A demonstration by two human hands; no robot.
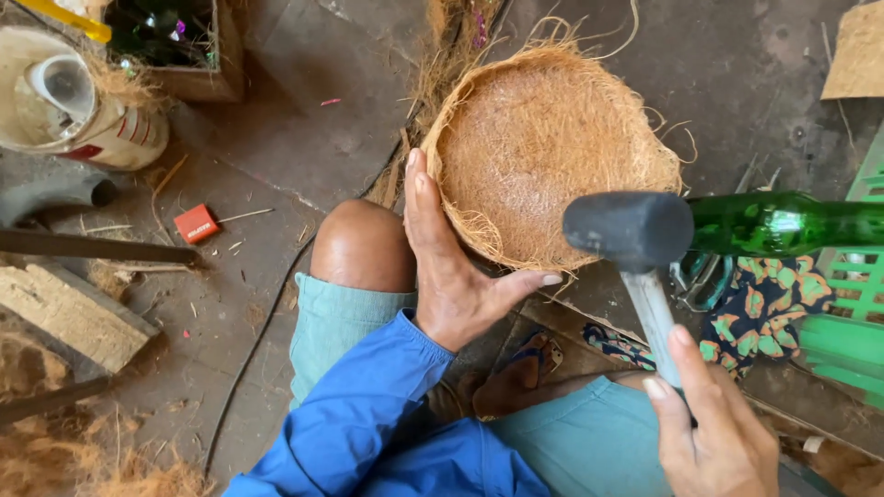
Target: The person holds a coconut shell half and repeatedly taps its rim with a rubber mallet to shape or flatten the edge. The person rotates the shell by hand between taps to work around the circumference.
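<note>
A round bowl-shaped mat of brown coconut fibre (552, 147) stands tilted on the floor in front of my knee (364, 244). My left hand (451, 267) cups its lower left rim, fingers along the edge and thumb under it. My right hand (714, 433) grips the pale handle of a black rubber mallet (631, 230), whose head hangs just at the lower right rim of the fibre bowl. A green glass bottle (783, 221) lies sideways behind the mallet head.
A white bucket (64, 101) with a cup in it sits at top left, a small red box (195, 223) on the floor, wooden planks (64, 313) and loose fibre at left, a green plastic crate (852, 294) and patterned cloth (760, 308) at right.
</note>
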